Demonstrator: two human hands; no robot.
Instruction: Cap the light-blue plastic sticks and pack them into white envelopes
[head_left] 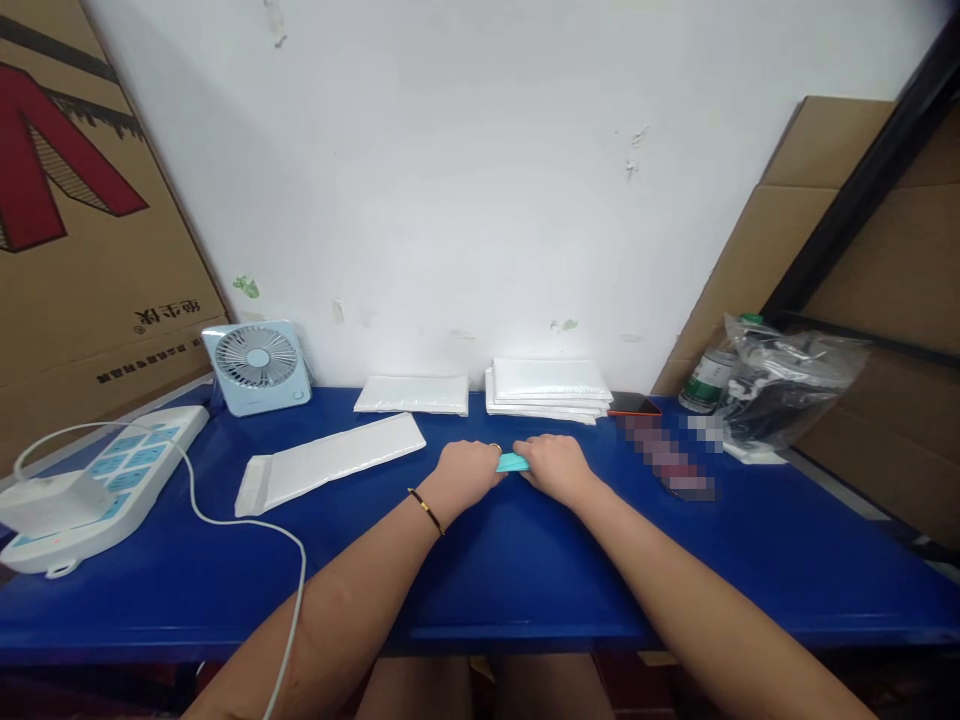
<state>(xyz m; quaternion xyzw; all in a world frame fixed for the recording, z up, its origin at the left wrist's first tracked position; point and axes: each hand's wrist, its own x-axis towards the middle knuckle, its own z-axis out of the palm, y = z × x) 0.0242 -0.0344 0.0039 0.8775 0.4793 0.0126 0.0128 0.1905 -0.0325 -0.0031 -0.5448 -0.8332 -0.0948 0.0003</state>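
Note:
Over the middle of the blue table, my left hand [469, 472] and my right hand [556, 468] are closed around the two ends of a turquoise strip-like item [513, 462]. Only a short piece of it shows between my fists; the rest is hidden, and I cannot tell its kind. A ring and a dark bracelet are on my left side. Left of my hands lies a long white padded envelope [337, 462] with its flap end toward the left. Behind them are a white padded packet [411, 394] and a stack of similar packets [551, 385].
A light blue fan [257, 367] and a white power strip [120, 480] with a plugged-in charger stand at left, its white cable [247, 522] crossing my left forearm. At right are a phone [634, 403], a bottle [705, 380] and a clear plastic bag [787, 390]. Cardboard flanks both sides.

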